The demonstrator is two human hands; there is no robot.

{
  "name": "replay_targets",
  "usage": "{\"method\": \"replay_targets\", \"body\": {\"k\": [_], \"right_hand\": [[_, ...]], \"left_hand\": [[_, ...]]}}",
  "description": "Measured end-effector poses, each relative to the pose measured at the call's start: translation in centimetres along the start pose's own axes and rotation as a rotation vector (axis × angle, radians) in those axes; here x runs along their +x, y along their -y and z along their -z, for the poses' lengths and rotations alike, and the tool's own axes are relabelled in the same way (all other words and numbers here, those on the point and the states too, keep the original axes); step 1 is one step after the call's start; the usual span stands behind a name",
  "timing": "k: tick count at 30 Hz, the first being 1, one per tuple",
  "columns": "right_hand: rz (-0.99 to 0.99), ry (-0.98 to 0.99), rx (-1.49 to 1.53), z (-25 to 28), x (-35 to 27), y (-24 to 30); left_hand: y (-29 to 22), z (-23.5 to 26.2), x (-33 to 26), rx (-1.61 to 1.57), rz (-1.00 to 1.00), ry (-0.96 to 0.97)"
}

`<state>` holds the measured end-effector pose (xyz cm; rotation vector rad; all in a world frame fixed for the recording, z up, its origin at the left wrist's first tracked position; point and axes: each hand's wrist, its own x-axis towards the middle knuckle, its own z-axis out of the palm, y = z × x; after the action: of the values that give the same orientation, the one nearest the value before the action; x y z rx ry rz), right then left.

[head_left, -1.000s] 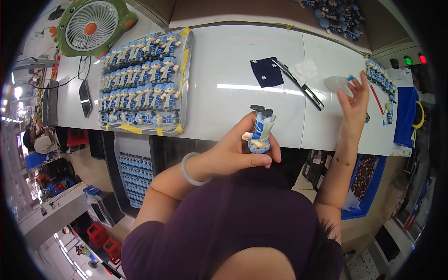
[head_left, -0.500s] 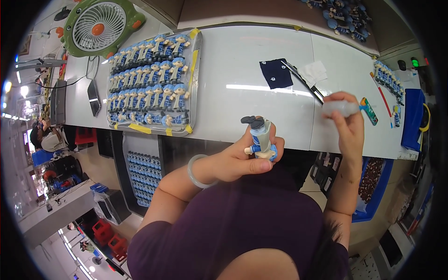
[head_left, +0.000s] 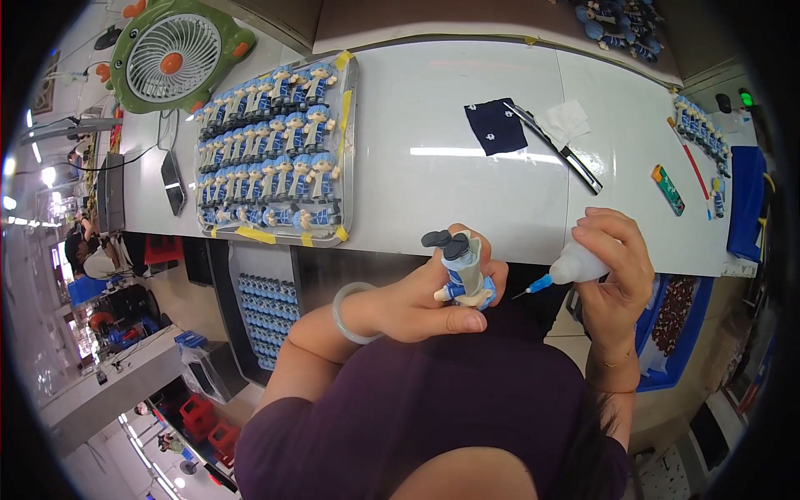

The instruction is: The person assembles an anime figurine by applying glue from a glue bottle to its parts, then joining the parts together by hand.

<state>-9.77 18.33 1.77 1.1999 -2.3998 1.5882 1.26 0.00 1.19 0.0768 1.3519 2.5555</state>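
Observation:
My left hand (head_left: 433, 304) is wrapped round a small figurine (head_left: 463, 271) with blue hair, a blue and cream outfit and black shoes. It is upside down, its shoes pointing up. In my right hand (head_left: 618, 275) is a white squeeze bottle (head_left: 577, 265) with a blue-based needle tip (head_left: 540, 284). The needle points left toward the figurine, with a gap between them. On the table beyond lie a dark blue cloth (head_left: 497, 128), black-and-silver tweezers (head_left: 567, 157) and a white tissue (head_left: 568, 121).
At left, a tray (head_left: 348, 150) edged with yellow tape holds rows of similar figurines, near a green fan (head_left: 171, 62). Right are a green lighter (head_left: 667, 190), a red brush (head_left: 688, 157) and more figurines (head_left: 698, 133). Below the table sit a blue bin (head_left: 679, 354) and a crate (head_left: 229, 312).
My right hand has moved down and turned the bottle, so its needle now points left instead of right. My left hand still holds the figurine, slightly shifted.

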Motion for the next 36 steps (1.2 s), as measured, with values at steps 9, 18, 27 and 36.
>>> {"method": "replay_targets", "body": {"k": [9,18,27,36], "right_hand": [[0.174,-0.042,-0.336,1.2,0.0,1.4],[0.247,-0.043,-0.538,1.8,-0.4,2.7],[0.241,-0.024,-0.575,1.9,-0.6,3.1],[0.266,-0.011,-0.632,2.3,-0.5,3.8]], "left_hand": [[0.6,1.3,-0.9,0.163,-0.033,0.116],[1.0,1.2,-1.1,0.17,-0.019,0.065],[0.9,1.1,-1.1,0.179,0.029,0.044],[0.8,1.0,-1.0,0.182,0.019,0.052]]}}
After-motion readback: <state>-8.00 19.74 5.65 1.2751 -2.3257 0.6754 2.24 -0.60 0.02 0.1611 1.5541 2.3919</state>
